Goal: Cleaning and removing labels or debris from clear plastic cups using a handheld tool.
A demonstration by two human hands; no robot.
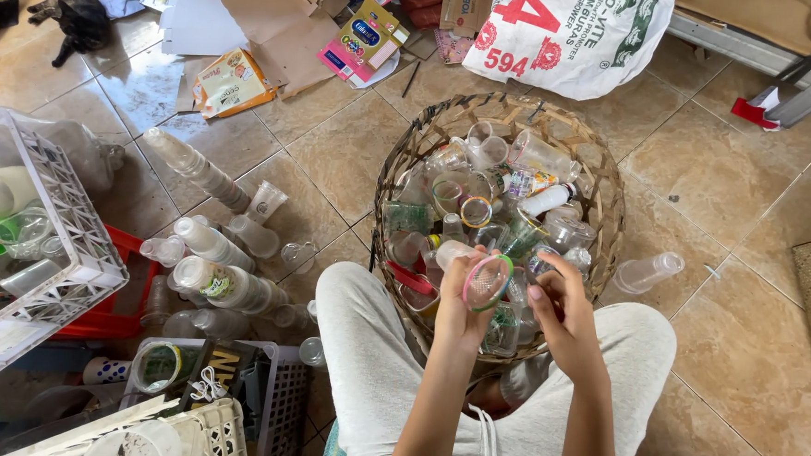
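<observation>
A: Status on the hands?

B: Left hand (458,310) is wrapped around a clear plastic cup with a pink-and-green rim (484,281), fingers curled round the body. Cup lies on its side, mouth towards the camera and the right, long axis running roughly left-to-right and slightly up. It sits above the person's lap, at the near edge of the round woven bamboo basket (597,167).

A: Right hand?

B: Right hand (560,305) just beside the cup's mouth, fingers partly curled, tips pointing at the rim. Something small and clear may be pinched there; can't tell.

A: So which is closer to the cup?

B: Left has it. Right is a short gap off on the rim side, so the open mouth faces it.

A: Surroundings?

B: Basket full of clear cups and bottles. Loose clear plastic bottle (646,272) on the tan tile floor, right of the basket. Stack of nested clear cups (195,167) lying to the left, white plastic crate (72,227) beyond that. White printed sack (589,24) behind the basket.
</observation>
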